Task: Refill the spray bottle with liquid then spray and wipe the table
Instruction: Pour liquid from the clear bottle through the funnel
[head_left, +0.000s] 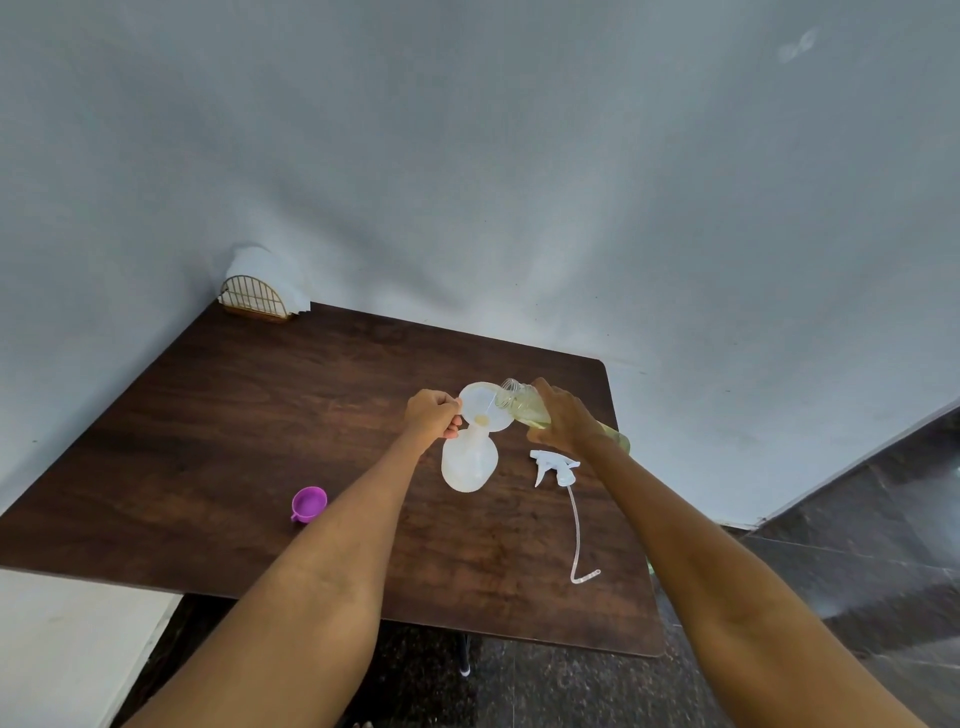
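While the yellowish liquid is running into the white funnel (480, 405), the trick is keeping the pour thin so it drains before it pools up, imo. Left hand (432, 414) pinches the funnel's rim on its near-left edge, holding it seated in the neck of the spray bottle (468, 462), which stands on the table (234, 415) right below that hand. Right hand (563, 418) is wrapped around the refill bottle (524, 408), tipped well over with its open mouth just above the funnel's far-right side. I'd ease the tilt back a bit if the funnel starts filling, and keep the mouth over the middle so nothing runs down the outside.

Both forearms stretch straight out, hands close together with only the funnel between them. Trigger head (556, 464) with its dip tube lies just below the right hand, ready to screw back on. Purple cap (308, 503) sits well off to the left of the left forearm.
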